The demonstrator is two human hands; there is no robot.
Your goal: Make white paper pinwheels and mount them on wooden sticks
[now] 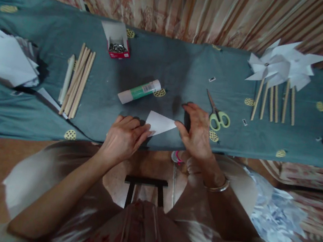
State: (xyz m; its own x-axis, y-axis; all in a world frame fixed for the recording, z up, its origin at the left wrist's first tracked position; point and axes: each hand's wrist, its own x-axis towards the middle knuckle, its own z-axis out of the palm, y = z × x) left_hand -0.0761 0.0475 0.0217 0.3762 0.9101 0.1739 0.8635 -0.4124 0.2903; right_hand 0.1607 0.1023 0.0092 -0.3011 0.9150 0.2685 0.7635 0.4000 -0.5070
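Two hands work a pointed piece of white paper [161, 123] on a green cloth [185, 71], between a glue stick [139, 91] and the person's lap. The left hand [122, 137], fingers curled, nips the wide end's near corner between thumb and forefinger; the right hand [198, 131], fingers loosely spread, sets its thumb at the tip. Crisp creasing calls for flush edges, an anchored corner and even pressure, though layers appear indistinct in dim light.
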